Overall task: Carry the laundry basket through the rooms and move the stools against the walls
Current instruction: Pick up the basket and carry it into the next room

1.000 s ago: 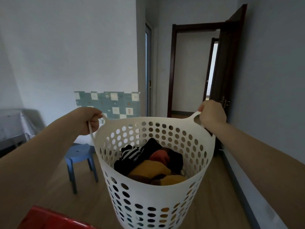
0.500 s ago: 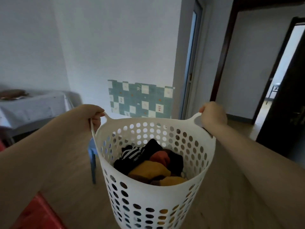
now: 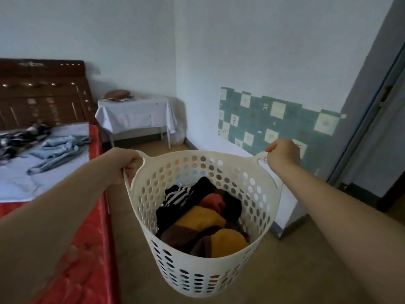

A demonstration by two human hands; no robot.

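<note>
Fingers of the left hand (image 3: 126,164) curl shut around the left loop handle of the laundry basket (image 3: 197,279), and the fingers of the right hand (image 3: 282,153) are closed in a fist on the right handle, thumb on top. Between the two hands the white perforated basket hangs clear of the floor (image 3: 306,270), its mouth tipped toward the camera. Inside, below the level of the fingers, lie crumpled clothes (image 3: 203,218): a black-and-white striped piece at the back left, black fabric, a rust-red piece in the middle, mustard-yellow and brown pieces in front. To the left of the left hand a bed (image 3: 92,249) with a red quilted side runs along the edge of view; a pale sheet on top carries light blue jeans (image 3: 59,150) and a dark patterned garment farther left. A dark wooden headboard (image 3: 41,93) stands beyond them. Beyond the left hand, in the corner, a small counter (image 3: 133,113) draped in white cloth bears a brownish item, too blurred to tell. Just behind the right hand, a teal-and-white checked panel (image 3: 274,119) is stuck low on the wall. Right of that hand a grey-blue door frame (image 3: 368,119) rises.
</note>
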